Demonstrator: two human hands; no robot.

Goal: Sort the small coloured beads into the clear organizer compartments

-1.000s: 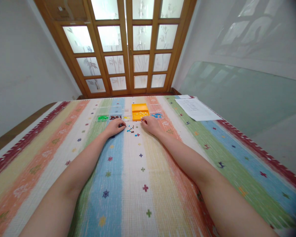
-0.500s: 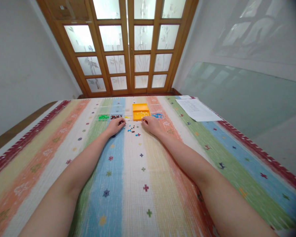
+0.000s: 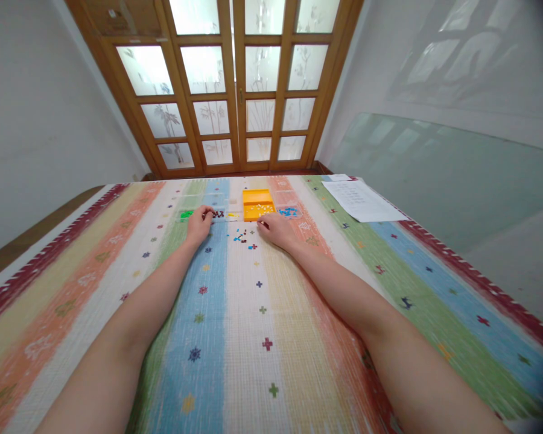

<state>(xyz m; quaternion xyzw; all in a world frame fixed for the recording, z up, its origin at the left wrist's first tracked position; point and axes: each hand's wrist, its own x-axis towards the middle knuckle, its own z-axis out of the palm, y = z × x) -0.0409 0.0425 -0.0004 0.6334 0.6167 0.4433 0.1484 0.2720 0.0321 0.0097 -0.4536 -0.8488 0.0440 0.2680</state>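
Observation:
My left hand [image 3: 200,224] is at the front of a clear case, its fingertips at the dark brown pieces [image 3: 218,214]. Its fingers are drawn together, and anything between them is too small to make out. Green pieces [image 3: 186,214] lie just left of that hand. My right hand [image 3: 275,229] rests by the front edge of the open orange box [image 3: 259,196], which has small white pieces in it. Thumb and fingers are pinched there; what they hold is hidden. Between the hands, several tiny blue and brown pieces [image 3: 243,240] lie scattered on the cloth.
Yellow pieces [image 3: 233,215] lie left of the orange box, blue pieces [image 3: 288,212] right of it in a clear case. A printed paper sheet [image 3: 359,201] is at the back right of the striped tablecloth [image 3: 248,337]. Glass-paned doors [image 3: 235,90] stand behind.
My left hand has moved left, from beside the scattered pieces to the dark brown pieces. My right hand has shifted only slightly to the left.

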